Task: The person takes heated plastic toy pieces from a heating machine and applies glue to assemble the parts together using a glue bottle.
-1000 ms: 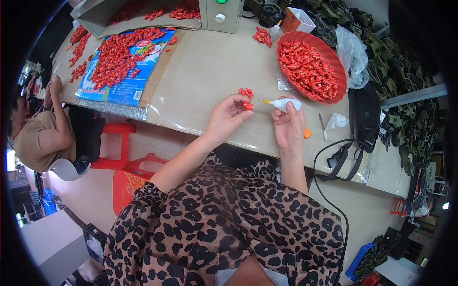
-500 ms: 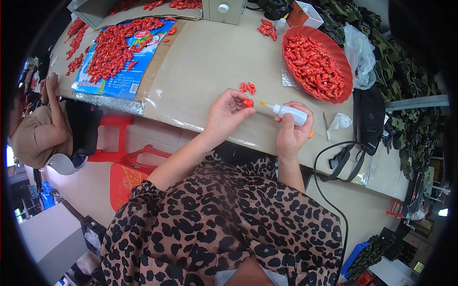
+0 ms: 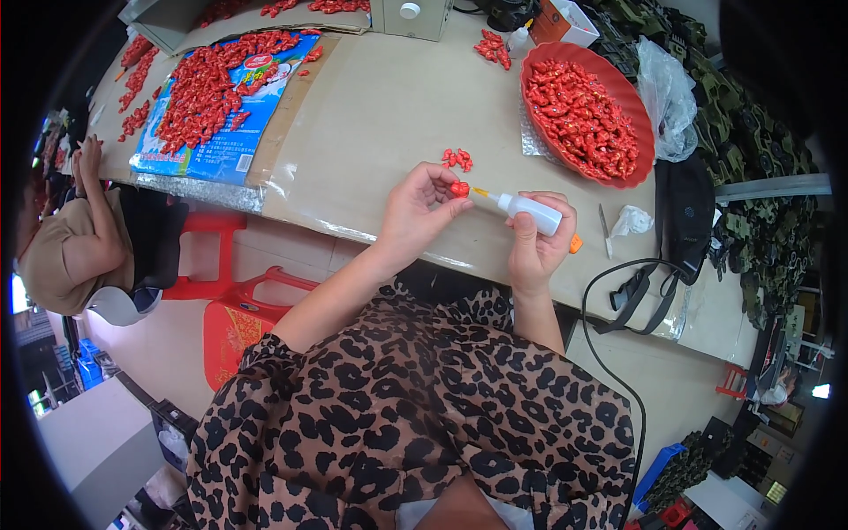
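My left hand (image 3: 424,205) pinches a small glossy red piece (image 3: 459,189) between thumb and fingertips, above the table's near edge. In my right hand (image 3: 541,247) is a white squeeze bottle (image 3: 533,212) lying nearly level, its thin yellow nozzle (image 3: 484,193) pointing left at the red piece. The tip is close beside the piece; whether they touch I cannot tell. Just beyond my left hand lie several loose red pieces (image 3: 458,160) on the table. An orange cap-like part (image 3: 576,243) shows beside my right hand.
A red scalloped bowl (image 3: 537,141) heaped with red pieces stands at the right. Left, more pieces cover a blue printed sheet (image 3: 252,132). A thin knife-like tool (image 3: 605,231), crumpled tissue (image 3: 632,221) and black strapped bag (image 3: 685,216) lie right. A co-worker (image 3: 84,238) sits far left.
The bottle in my right hand has shifted slightly left, bringing its nozzle nearer the red piece. My left hand stays almost still. The co-worker's hands have moved a little.
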Tool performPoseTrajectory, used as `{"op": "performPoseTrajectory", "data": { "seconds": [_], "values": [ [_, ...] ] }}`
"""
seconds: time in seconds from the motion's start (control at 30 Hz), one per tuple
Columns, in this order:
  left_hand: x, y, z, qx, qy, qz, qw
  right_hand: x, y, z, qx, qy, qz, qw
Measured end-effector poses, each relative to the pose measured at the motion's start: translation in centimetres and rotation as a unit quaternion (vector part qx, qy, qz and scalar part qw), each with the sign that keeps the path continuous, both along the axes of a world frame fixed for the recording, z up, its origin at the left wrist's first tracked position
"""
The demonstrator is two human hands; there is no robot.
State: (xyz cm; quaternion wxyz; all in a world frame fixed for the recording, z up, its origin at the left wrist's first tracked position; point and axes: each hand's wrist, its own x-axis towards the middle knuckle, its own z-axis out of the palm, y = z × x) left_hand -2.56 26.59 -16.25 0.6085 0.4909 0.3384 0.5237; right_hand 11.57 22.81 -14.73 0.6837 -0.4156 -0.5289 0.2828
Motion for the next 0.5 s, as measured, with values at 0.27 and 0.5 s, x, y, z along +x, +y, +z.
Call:
{"op": "performPoseTrajectory", "data": {
  "seconds": [0.27,0.5],
  "values": [
    [0.06,0.07,-0.15,0.011,0.006,0.0,1.0,0.21,0.15,-0.52,0.012,-0.028,-0.005,1.0],
    [0.22,0.12,-0.16,0.015,0.007,0.002,1.0,0.13,0.21,-0.32,0.007,-0.014,-0.008,1.0]
  ]
}}
